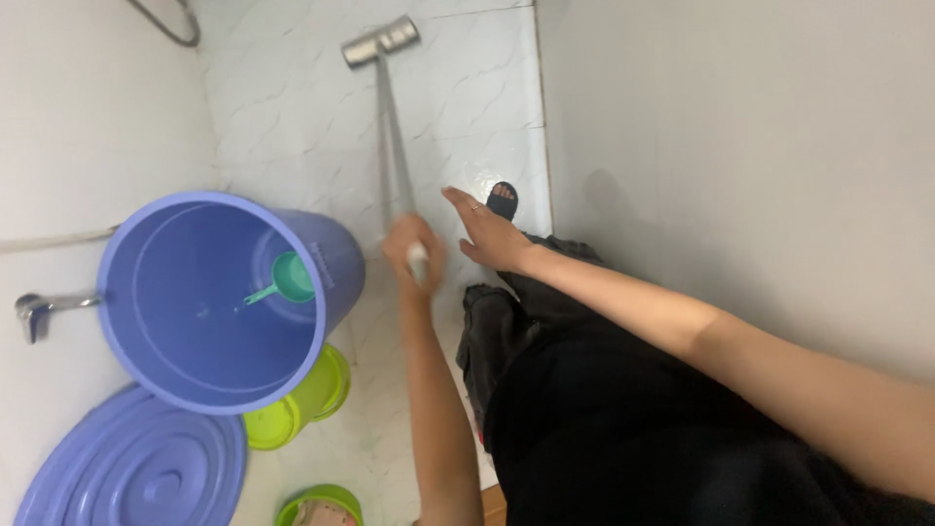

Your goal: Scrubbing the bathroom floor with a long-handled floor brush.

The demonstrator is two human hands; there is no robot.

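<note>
My left hand is closed around the white grip of a long grey-handled floor wiper. Its grey head rests on the white tiled floor far ahead of me. My right hand hovers just right of the handle, fingers stretched out and holding nothing; a ring shows on one finger. My foot in a dark sandal stands just beyond that hand.
A large purple bucket stands at left with a teal scoop inside. Its purple lid lies below. A lime green basin sits beside the bucket. A metal tap sticks from the left wall. A white wall rises at right.
</note>
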